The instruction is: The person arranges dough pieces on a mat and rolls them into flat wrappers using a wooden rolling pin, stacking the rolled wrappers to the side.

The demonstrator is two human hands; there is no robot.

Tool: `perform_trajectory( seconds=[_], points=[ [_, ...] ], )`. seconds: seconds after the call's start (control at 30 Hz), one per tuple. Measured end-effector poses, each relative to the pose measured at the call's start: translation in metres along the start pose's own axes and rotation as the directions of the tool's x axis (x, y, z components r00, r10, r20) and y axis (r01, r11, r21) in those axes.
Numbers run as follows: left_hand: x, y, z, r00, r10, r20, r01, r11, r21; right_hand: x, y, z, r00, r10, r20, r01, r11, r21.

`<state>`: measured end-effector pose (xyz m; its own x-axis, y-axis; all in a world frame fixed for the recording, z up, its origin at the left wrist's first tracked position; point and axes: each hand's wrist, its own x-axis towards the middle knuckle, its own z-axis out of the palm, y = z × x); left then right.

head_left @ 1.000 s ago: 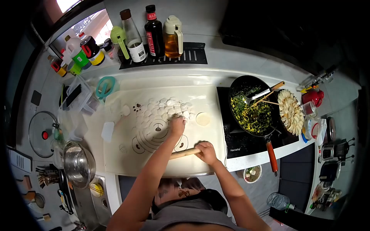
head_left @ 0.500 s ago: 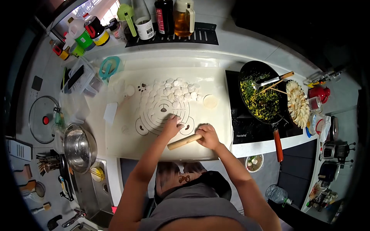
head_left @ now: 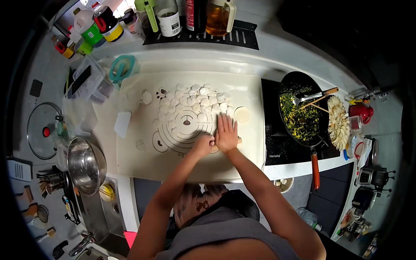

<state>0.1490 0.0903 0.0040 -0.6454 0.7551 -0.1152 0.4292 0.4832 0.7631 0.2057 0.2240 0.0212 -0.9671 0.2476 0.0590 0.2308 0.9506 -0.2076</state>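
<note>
My right hand [head_left: 226, 133] lies flat with its fingers stretched forward, its palm pressing on a wooden rolling pin [head_left: 239, 140] on the pastry mat [head_left: 143, 167]. Only short parts of the pin show beside the hand. Close against it, my left hand [head_left: 203, 145] is closed with curled fingers near the pin's left end; what it pinches is hidden. Ahead of both hands, several small floured dough pieces [head_left: 204, 102] are spread over the mat. One rolled round wrapper [head_left: 242, 115] lies to the right of them.
On the right, a wok [head_left: 299, 138] with chopped green and yellow filling stands on the black cooktop [head_left: 277, 149], beside a tray of finished dumplings [head_left: 337, 119]. A white scraper [head_left: 123, 124] lies on the mat's left. Further left is a steel bowl [head_left: 89, 167] by the sink [head_left: 99, 216].
The right hand has moved from gripping the pin's end to lying flat over it, forward and left. The pin now lies further forward. The left hand has drawn closer and curled its fingers.
</note>
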Motion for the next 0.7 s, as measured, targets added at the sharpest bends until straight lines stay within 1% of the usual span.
perform_trajectory(
  seconds=[0.03,0.07,0.17,0.2,0.27,0.33,0.37,0.4,0.43,0.5,0.63,0.67,0.7],
  points=[
    [0.002,0.003,-0.005,1.000,-0.018,0.013,0.018,1.000,0.025,0.011,0.000,0.002,1.000,0.007,-0.022,-0.007,1.000,0.017],
    [0.006,0.005,-0.014,0.997,0.074,0.017,-0.075,0.996,0.053,0.024,0.000,0.004,0.999,0.013,-0.048,-0.011,0.999,0.034],
    [0.018,-0.007,-0.013,0.997,0.072,0.011,-0.072,0.997,0.019,0.045,0.002,0.014,0.996,0.018,-0.087,-0.012,0.998,0.063],
    [0.020,-0.004,-0.017,0.998,0.037,0.051,-0.039,0.999,0.037,0.045,0.003,0.015,0.996,0.031,-0.087,-0.023,0.996,0.090],
    [0.022,0.005,-0.021,0.990,-0.032,0.138,0.022,0.997,0.075,0.031,0.004,0.016,0.996,0.050,-0.068,-0.042,0.992,0.116],
    [0.019,-0.001,-0.015,0.991,0.035,0.130,-0.051,0.992,0.119,-0.006,0.001,0.008,0.997,0.060,-0.041,-0.055,0.992,0.111],
    [0.018,-0.005,-0.012,0.990,0.070,0.126,-0.087,0.986,0.140,-0.025,0.001,0.004,0.999,0.035,-0.022,-0.033,0.996,0.078],
    [0.015,-0.007,-0.009,0.995,0.056,0.084,-0.063,0.995,0.076,-0.045,0.004,0.002,0.999,0.031,0.032,-0.032,0.998,0.054],
    [0.012,-0.006,-0.008,0.997,0.012,0.076,-0.015,0.999,0.045,-0.057,0.005,0.000,0.996,0.028,0.085,-0.031,0.999,0.033],
    [0.007,-0.006,-0.009,0.995,-0.082,0.059,0.083,0.996,-0.018,-0.059,0.004,0.000,0.997,0.030,0.065,-0.032,0.999,0.028],
    [-0.007,-0.009,-0.014,0.997,-0.073,-0.010,0.072,0.989,-0.128,-0.022,0.000,0.000,0.999,-0.026,-0.032,0.026,0.999,0.019],
    [-0.009,-0.010,-0.017,0.997,-0.074,0.012,0.075,0.987,-0.144,-0.012,0.000,0.003,0.998,-0.033,-0.046,0.034,0.999,0.019],
    [-0.008,-0.012,-0.020,0.998,-0.062,0.021,0.064,0.992,-0.112,0.006,0.000,0.006,0.998,-0.026,-0.063,0.029,0.999,0.041]
  ],
)
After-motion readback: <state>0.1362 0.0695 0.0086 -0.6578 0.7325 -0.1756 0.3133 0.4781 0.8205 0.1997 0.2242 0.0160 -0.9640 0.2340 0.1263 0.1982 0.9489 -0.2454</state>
